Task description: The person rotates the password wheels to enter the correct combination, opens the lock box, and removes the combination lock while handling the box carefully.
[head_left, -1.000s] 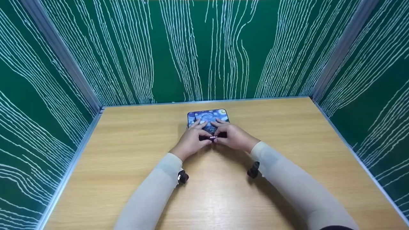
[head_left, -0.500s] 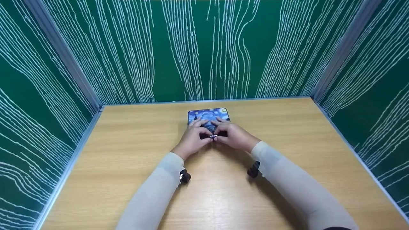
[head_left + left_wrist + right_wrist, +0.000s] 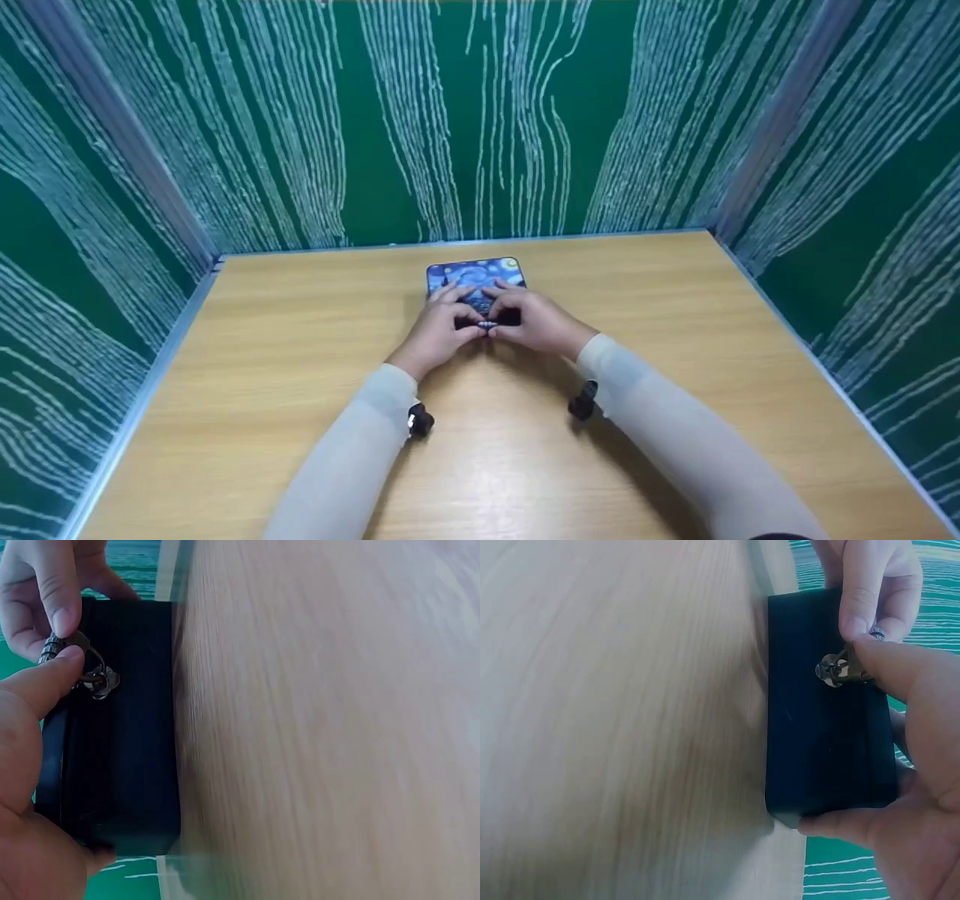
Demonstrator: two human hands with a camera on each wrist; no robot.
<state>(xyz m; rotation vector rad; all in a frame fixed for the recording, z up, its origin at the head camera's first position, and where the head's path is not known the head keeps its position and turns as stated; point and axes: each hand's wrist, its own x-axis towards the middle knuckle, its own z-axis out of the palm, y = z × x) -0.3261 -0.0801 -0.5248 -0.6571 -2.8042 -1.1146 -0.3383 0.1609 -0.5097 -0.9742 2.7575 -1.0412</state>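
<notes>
Two-handed fine work

Left hand (image 3: pixel 441 328) and right hand (image 3: pixel 538 324) both pinch the combination padlock (image 3: pixel 78 639) — at the clasp (image 3: pixel 106 682) on the front of the box (image 3: pixel 127 757), which sits on the bench (image 3: pixel 480 450). Best, I judge: steady it one-handed, turn the dials (image 3: pixel 50 647) singly — no tugging.

The hinged-looking box's lid (image 3: pixel 474 273) wears a Starry Night-style print: blue swirls, yellow spots; the box sides (image 3: pixel 127 757) are blue-black. Brassy combination padlock (image 3: pixel 857 669), silvery hasp (image 3: pixel 106 685). Worktop (image 3: pixel 480 457): tan woodgrain. Wall panels (image 3: pixel 382 150): green, wavy white lines. Sleeves (image 3: pixel 337 457): pale cream-grey. Posts (image 3: pixel 124 112): grey.
</notes>
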